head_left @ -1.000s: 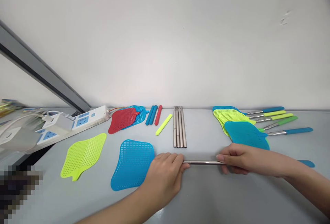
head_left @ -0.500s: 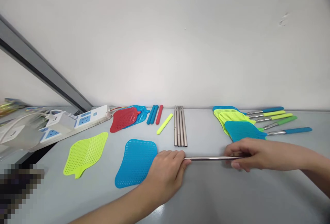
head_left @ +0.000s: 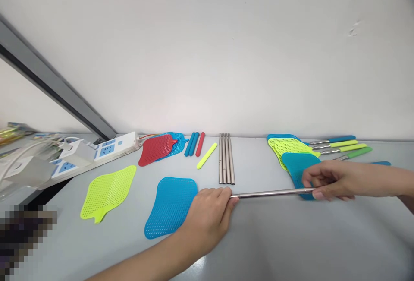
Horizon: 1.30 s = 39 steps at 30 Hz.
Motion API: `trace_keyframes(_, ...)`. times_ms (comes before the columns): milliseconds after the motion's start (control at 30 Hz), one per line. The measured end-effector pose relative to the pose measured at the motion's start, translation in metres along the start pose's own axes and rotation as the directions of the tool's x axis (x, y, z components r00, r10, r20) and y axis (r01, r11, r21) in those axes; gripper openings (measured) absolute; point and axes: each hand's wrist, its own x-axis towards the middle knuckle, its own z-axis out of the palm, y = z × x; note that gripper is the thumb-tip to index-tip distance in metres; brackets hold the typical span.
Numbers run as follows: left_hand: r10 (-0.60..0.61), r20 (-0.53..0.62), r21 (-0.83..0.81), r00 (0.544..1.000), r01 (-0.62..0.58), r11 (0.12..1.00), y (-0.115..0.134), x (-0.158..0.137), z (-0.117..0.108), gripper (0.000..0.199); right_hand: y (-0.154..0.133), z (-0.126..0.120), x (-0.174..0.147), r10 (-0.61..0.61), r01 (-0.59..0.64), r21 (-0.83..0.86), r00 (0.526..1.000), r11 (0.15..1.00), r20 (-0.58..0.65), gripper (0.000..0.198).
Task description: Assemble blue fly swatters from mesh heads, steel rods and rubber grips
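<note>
My left hand [head_left: 210, 212] is closed over the neck of a blue fly swatter head [head_left: 170, 207] and one end of a slim metal rod [head_left: 271, 193]. The join under those fingers is hidden. At the rod's other end, my right hand [head_left: 330, 181] grips it between thumb and fingers. The rod lies nearly level across the front of the table. Just behind my right hand is a blue swatter head [head_left: 296, 164], partly covered by that hand and the rod. Behind the rod, several metal rods [head_left: 226, 160] lie side by side.
Assembled swatters with coloured grips [head_left: 347, 146] are piled at the right by the wall. Loose grips [head_left: 207, 156] and a red swatter head [head_left: 157, 149] lie at the back. A yellow-green head [head_left: 106, 192] and a power strip [head_left: 124, 143] are at the left.
My right hand has moved right and slightly up, and a longer stretch of rod shows between my hands. My left hand has stayed nearly in place.
</note>
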Motion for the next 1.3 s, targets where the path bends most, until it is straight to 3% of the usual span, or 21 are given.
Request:
trace_keyframes(33, -0.001, 0.001, 0.001, 1.000, 0.001, 1.000, 0.000, 0.000, 0.000, 0.031, 0.001, -0.002, -0.001, -0.019, 0.018, 0.010, 0.996, 1.000, 0.090, 0.020)
trace_keyframes(100, -0.003, 0.000, 0.005, 1.000, 0.003, 1.000, 0.001, 0.000, -0.001, 0.031, 0.004, -0.006, -0.003, -0.033, 0.031, 0.018, 0.988, 0.999, 0.149, 0.020)
trace_keyframes(567, -0.035, -0.011, 0.052, 0.999, 0.035, 0.998, 0.001, 0.001, 0.000, 0.029, 0.007, -0.010, 0.005, -0.072, 0.090, -0.084, 0.978, 0.992, 0.198, 0.035)
trace_keyframes(733, -0.065, -0.034, 0.104, 0.997, 0.068, 0.992, 0.001, -0.001, 0.002, 0.025, 0.008, -0.004, 0.011, -0.109, 0.118, -0.040, 0.977, 0.992, 0.181, 0.038)
trace_keyframes(900, -0.052, -0.067, 0.144, 0.996, 0.062, 0.988, 0.001, -0.003, 0.004, 0.021, 0.000, 0.005, 0.011, -0.092, 0.087, 0.039, 0.980, 0.995, 0.179, 0.035)
trace_keyframes(1133, -0.017, -0.100, 0.166, 0.995, 0.034, 0.986, 0.001, -0.004, 0.008, 0.021, -0.010, 0.026, 0.020, -0.033, -0.017, 0.169, 0.958, 0.986, 0.286, 0.032)
trace_keyframes(1300, -0.035, -0.072, 0.160, 0.997, 0.046, 0.986, 0.002, -0.003, 0.007, 0.020, -0.010, 0.027, 0.017, -0.006, -0.024, 0.133, 0.976, 0.991, 0.219, 0.034)
